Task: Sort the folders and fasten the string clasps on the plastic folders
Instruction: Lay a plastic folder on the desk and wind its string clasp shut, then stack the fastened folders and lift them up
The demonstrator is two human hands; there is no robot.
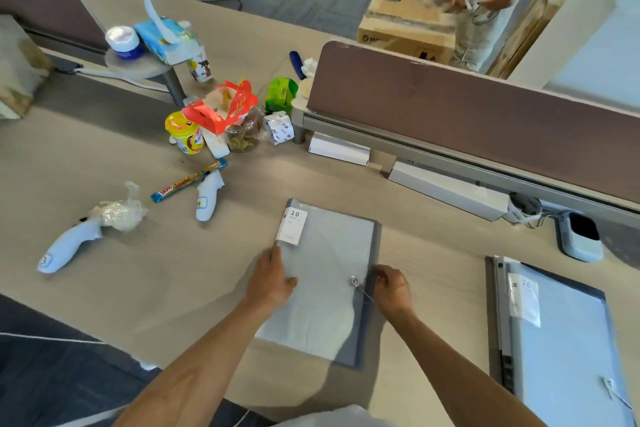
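Observation:
A grey translucent plastic folder (325,253) lies flat on the desk in front of me, with a white "20" label at its top left corner. My left hand (272,279) presses flat on the folder's left edge. My right hand (393,289) pinches the thin string at the folder's right edge, beside the round metal clasp button (354,281). A stack of similar folders (568,340) lies at the right, the top one pale blue with its own label and clasp string.
Snack packets, jars and a red carton (221,107) clutter the desk's far middle. Two white controllers (69,246) and a candy bar (188,180) lie at left. A brown partition (485,107) runs behind the folder. Another person stands at the top right by cardboard boxes.

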